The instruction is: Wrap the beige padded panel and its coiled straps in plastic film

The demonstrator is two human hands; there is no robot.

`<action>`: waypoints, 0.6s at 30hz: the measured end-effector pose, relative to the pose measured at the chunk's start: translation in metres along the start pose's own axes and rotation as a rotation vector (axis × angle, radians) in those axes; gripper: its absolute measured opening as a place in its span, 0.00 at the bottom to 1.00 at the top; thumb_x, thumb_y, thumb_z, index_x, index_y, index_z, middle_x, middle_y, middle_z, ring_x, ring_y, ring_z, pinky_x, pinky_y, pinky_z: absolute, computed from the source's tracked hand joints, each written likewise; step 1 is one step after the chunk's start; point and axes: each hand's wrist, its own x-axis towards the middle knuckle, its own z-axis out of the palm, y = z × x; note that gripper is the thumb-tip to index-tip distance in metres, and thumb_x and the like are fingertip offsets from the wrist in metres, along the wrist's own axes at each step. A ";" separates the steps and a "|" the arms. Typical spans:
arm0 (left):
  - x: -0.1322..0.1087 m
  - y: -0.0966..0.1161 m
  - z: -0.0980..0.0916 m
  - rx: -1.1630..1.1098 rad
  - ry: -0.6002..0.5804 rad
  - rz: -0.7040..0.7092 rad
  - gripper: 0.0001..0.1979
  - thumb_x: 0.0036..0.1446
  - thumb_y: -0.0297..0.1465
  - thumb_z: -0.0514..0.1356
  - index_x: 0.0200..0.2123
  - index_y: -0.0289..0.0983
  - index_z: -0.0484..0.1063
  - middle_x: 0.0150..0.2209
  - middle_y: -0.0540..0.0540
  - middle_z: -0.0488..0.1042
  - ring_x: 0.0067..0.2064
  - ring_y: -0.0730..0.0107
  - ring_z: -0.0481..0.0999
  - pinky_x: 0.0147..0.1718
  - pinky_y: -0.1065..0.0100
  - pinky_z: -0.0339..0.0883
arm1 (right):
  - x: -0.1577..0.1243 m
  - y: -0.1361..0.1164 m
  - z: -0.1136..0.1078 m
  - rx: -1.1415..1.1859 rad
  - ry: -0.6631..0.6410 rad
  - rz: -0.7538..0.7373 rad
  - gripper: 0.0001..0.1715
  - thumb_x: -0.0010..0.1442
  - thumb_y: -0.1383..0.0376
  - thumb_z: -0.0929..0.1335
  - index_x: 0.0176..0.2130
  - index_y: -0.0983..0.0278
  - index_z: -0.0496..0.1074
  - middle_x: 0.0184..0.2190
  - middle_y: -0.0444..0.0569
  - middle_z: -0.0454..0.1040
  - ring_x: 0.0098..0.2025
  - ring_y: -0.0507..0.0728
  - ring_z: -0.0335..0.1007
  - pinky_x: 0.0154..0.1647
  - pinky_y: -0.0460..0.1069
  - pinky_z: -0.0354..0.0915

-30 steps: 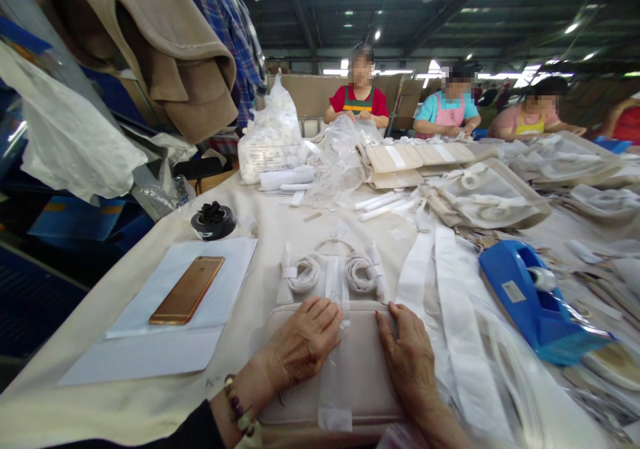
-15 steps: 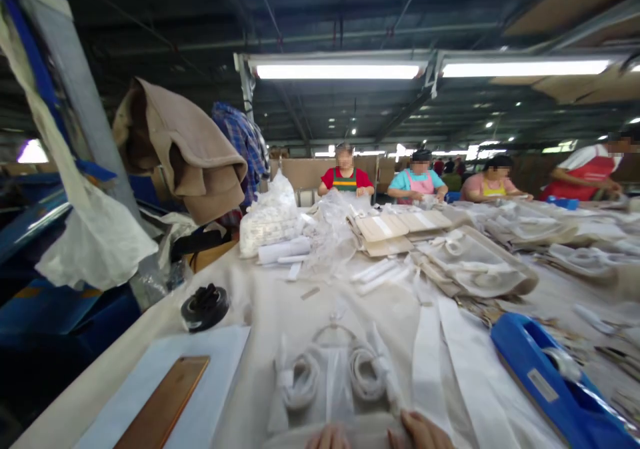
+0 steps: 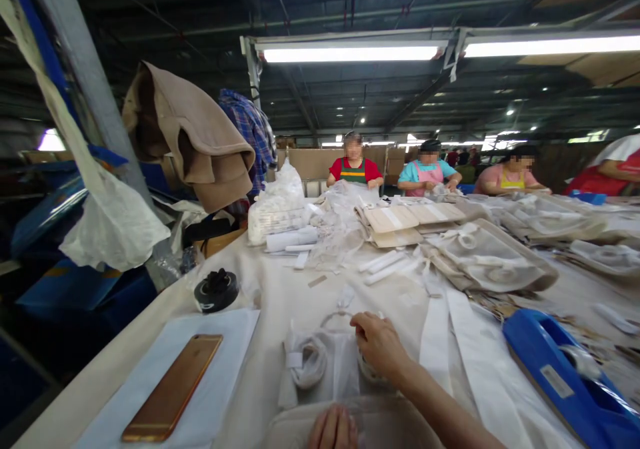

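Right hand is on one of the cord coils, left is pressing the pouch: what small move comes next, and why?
Probably the right hand closes on the right coil and draws it toward the beige pouch: it already covers that coil, while the left hand rests on the pouch.

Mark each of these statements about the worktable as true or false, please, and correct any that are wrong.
1. The right hand rests on the right-hand coiled white cord. True.
2. The gold phone lies on bare tablecloth. False: it lies on a white sheet.
3. The blue tape dispenser sits left of the phone. False: it sits at the far right.
4. The left hand rests on the beige pouch at the near edge. True.
5. The black tape roll lies beyond the phone. True.
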 end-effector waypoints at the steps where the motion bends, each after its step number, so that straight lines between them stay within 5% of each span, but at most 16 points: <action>1: 0.000 0.002 0.000 0.010 0.022 -0.036 0.04 0.60 0.27 0.58 0.33 0.36 0.73 0.38 0.46 0.78 0.51 0.66 0.73 0.63 0.58 0.54 | 0.002 0.004 0.001 0.006 -0.018 0.029 0.19 0.55 0.78 0.60 0.39 0.64 0.74 0.37 0.50 0.77 0.41 0.57 0.72 0.44 0.51 0.60; 10: 0.016 0.001 -0.018 -0.067 -0.046 -0.094 0.14 0.64 0.27 0.48 0.36 0.35 0.74 0.40 0.43 0.78 0.49 0.66 0.75 0.63 0.57 0.53 | 0.022 0.009 -0.002 -0.024 -0.214 0.155 0.23 0.47 0.77 0.62 0.41 0.64 0.75 0.38 0.50 0.77 0.40 0.57 0.71 0.37 0.48 0.60; 18: 0.019 0.002 -0.017 -0.070 -0.035 -0.113 0.13 0.62 0.22 0.50 0.35 0.35 0.74 0.36 0.46 0.78 0.44 0.70 0.77 0.64 0.60 0.52 | 0.041 0.010 0.000 -0.054 -0.453 0.056 0.26 0.44 0.77 0.67 0.43 0.61 0.76 0.32 0.44 0.77 0.31 0.52 0.71 0.29 0.44 0.61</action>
